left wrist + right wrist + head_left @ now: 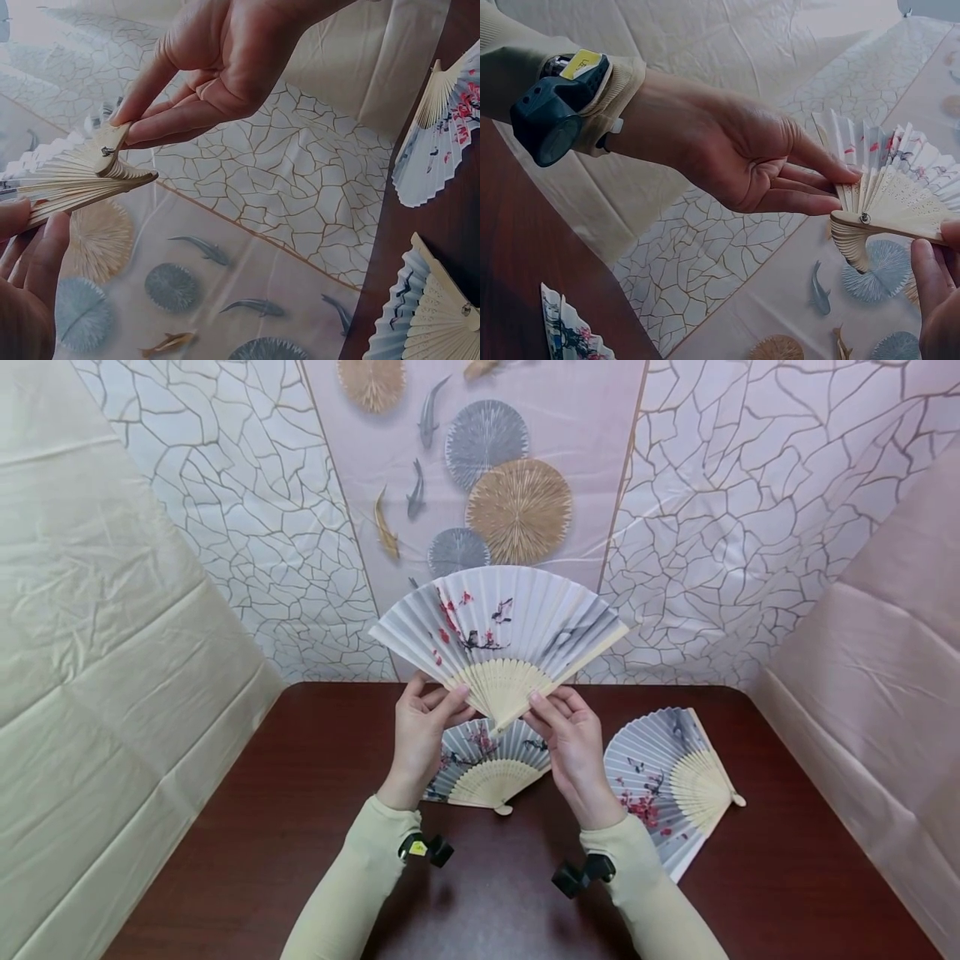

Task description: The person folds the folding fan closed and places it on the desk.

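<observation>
An open folding fan [525, 610], white with red blossoms, small birds and pale slatted ribs, is held up above the table. My left hand [427, 735] pinches its left side low on the ribs, thumb in front and fingers behind. At its right edge, my right hand [573, 747] pinches the pale outer rib near the pivot. Both wrist views show the ribs spread, fanning from a small metal pivot [865, 218]. Below the hands, a second open fan [491, 781] lies on the table, partly hidden by them.
A third open fan [663, 785] lies right of the right forearm, which overlaps its lower edge. The dark red-brown table [247, 860] backs onto a patterned cloth [247, 527]. Pale fabric walls [112, 652] close in both sides. Each wrist wears a small black camera [438, 852].
</observation>
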